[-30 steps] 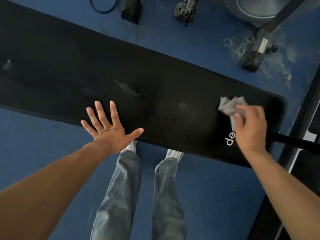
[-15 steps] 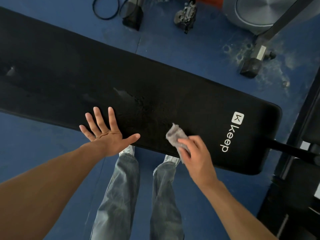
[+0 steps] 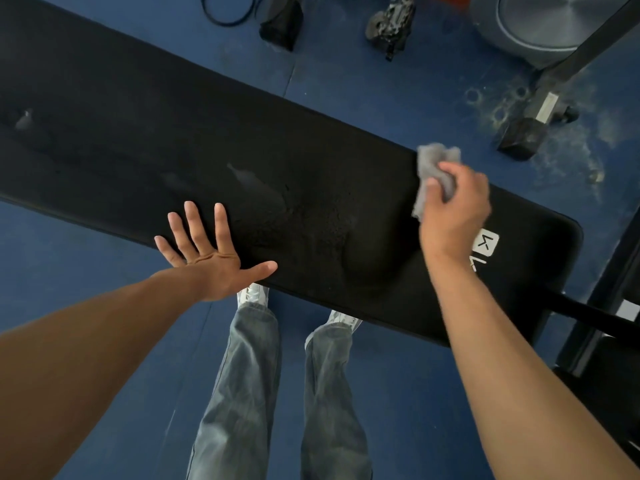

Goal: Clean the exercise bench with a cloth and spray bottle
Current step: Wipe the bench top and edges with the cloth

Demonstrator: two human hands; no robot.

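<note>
This looks like a gym: a long black padded exercise bench (image 3: 311, 161) with a white logo (image 3: 486, 243) stands on a blue mat floor (image 3: 398, 84), and a grey disc (image 3: 540, 22) like a weight plate and the black foot (image 3: 523, 136) of a metal frame are behind it.

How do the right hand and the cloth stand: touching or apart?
Touching. The head view shows the right hand gripping the cloth, which bunches out above its knuckles with no gap between them.
</note>
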